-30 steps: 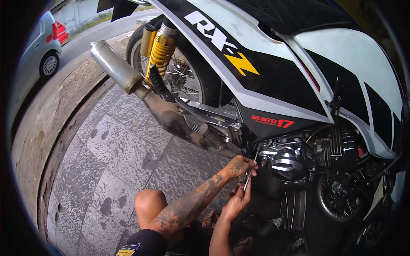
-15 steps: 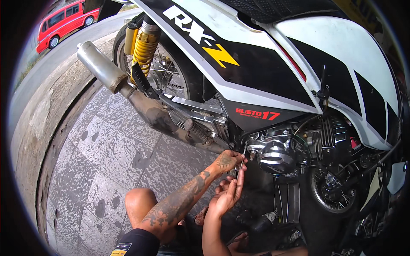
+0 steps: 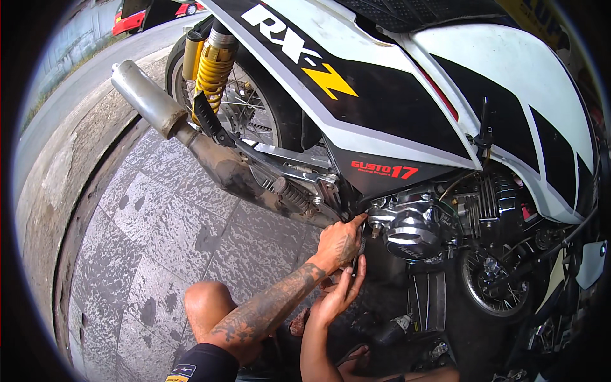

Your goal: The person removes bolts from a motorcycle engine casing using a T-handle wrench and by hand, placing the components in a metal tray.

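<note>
My left hand (image 3: 340, 245) reaches to the rear of the motorcycle's chrome engine case (image 3: 410, 235), index finger stretched up against it and the other fingers bent, mostly hidden. A thin metal tool (image 3: 361, 245) runs down beside them. Just below, my right hand (image 3: 337, 296) has its thumb and fingertips around the tool's lower end, fingers half curled. The exhaust pipe (image 3: 254, 181) passes behind my left hand. Above is the black and white side panel (image 3: 407, 114).
Beneath the engine are a dark tray (image 3: 428, 299) with metal pieces and a dark tool (image 3: 394, 328). My bent knee (image 3: 207, 302) is over grey tiles (image 3: 153, 242). A concrete curb (image 3: 76, 159) and a road with a red vehicle (image 3: 130, 19) lie beyond.
My left hand has moved up along the tool, its index finger now extended toward the engine. The view shifted slightly; a grey car left view and a red van moved rightward along the road.
</note>
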Demonstrator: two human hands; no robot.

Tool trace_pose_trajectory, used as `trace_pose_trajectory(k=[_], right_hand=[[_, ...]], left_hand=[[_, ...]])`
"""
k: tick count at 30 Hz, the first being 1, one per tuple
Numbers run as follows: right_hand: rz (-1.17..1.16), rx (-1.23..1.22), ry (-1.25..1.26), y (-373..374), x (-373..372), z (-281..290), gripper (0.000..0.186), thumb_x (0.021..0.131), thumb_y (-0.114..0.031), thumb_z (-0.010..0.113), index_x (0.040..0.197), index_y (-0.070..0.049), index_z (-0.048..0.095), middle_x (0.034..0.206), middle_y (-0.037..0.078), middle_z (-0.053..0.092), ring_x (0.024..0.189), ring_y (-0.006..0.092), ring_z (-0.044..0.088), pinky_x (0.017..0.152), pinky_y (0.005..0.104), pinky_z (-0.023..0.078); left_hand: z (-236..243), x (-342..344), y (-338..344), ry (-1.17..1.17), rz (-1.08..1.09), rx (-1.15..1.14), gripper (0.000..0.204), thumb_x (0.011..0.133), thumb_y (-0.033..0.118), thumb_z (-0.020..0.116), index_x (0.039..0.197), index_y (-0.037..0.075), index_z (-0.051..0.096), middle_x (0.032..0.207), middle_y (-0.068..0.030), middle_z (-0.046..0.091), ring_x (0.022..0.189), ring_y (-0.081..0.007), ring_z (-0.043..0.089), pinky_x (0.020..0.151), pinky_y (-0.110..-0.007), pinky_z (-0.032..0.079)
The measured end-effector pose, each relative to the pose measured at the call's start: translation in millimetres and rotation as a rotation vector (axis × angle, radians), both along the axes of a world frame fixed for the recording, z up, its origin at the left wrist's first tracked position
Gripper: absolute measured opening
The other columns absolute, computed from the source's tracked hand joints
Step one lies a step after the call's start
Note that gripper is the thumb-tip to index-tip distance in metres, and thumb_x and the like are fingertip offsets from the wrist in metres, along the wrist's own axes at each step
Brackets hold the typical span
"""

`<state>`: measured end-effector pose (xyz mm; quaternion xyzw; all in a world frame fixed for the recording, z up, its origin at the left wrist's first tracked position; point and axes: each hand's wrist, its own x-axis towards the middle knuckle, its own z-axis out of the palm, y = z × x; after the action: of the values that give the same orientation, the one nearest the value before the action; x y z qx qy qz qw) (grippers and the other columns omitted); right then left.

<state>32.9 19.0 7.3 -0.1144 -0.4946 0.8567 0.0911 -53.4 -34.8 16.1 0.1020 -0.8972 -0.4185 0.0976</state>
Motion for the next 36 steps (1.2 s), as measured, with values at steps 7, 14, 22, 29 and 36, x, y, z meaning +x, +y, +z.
trace_pose_trajectory(k=[7, 14, 22, 29, 36], right_hand=[[0.008, 0.335, 0.101, 8, -13, -32, 0.036, 0.095, -0.014, 0.039, 0.129, -0.003, 0.046, 0.110, 0.010, 0.056, 0.074, 0.0118, 0.053, 0.053, 0.0223, 0.040], [0.065, 0.526, 0.031, 23, -17, -57, 0.028, 0.094, -0.007, 0.040, 0.117, -0.004, 0.055, 0.087, 0.001, 0.058, 0.059, 0.0045, 0.043, 0.045, 0.0192, 0.031], [-0.055, 0.241, 0.039, 8, -10, -23, 0.027, 0.091, -0.006, 0.040, 0.114, -0.007, 0.054, 0.083, 0.001, 0.059, 0.063, 0.0056, 0.047, 0.048, 0.0185, 0.032], [0.185, -0.231, -0.154, 18, 8, -31, 0.039, 0.092, -0.034, 0.044, 0.124, -0.011, 0.049, 0.077, 0.001, 0.058, 0.058, 0.0069, 0.049, 0.045, 0.0186, 0.031], [0.144, 0.084, -0.135, 17, -10, -34, 0.032, 0.092, -0.017, 0.047, 0.123, -0.010, 0.049, 0.076, 0.000, 0.055, 0.059, 0.0059, 0.048, 0.045, 0.0177, 0.031]], left_hand=[[-1, -5, 0, 0.040, -0.021, -0.103, 0.037, 0.085, 0.016, 0.048, 0.121, 0.015, 0.051, 0.068, -0.0219, 0.062, 0.067, -0.0407, 0.061, 0.066, -0.050, 0.049], [-6, 1, -1, 0.014, -0.004, 0.018, 0.041, 0.084, 0.023, 0.055, 0.124, 0.014, 0.049, 0.071, -0.0203, 0.064, 0.070, -0.0372, 0.063, 0.068, -0.046, 0.049], [-10, 2, 0, -0.327, -0.039, 0.422, 0.027, 0.082, 0.033, 0.063, 0.079, 0.007, 0.070, 0.065, -0.0065, 0.067, 0.066, -0.0199, 0.066, 0.065, -0.032, 0.050], [-20, -6, -2, -0.322, -0.141, 0.691, 0.027, 0.087, 0.027, 0.057, 0.074, 0.005, 0.069, 0.061, -0.0003, 0.066, 0.052, -0.0090, 0.060, 0.054, -0.026, 0.046], [-17, -6, -8, -0.299, -0.198, 0.930, 0.026, 0.089, 0.021, 0.058, 0.080, -0.003, 0.065, 0.067, -0.0076, 0.066, 0.052, -0.0102, 0.057, 0.049, -0.025, 0.045]])
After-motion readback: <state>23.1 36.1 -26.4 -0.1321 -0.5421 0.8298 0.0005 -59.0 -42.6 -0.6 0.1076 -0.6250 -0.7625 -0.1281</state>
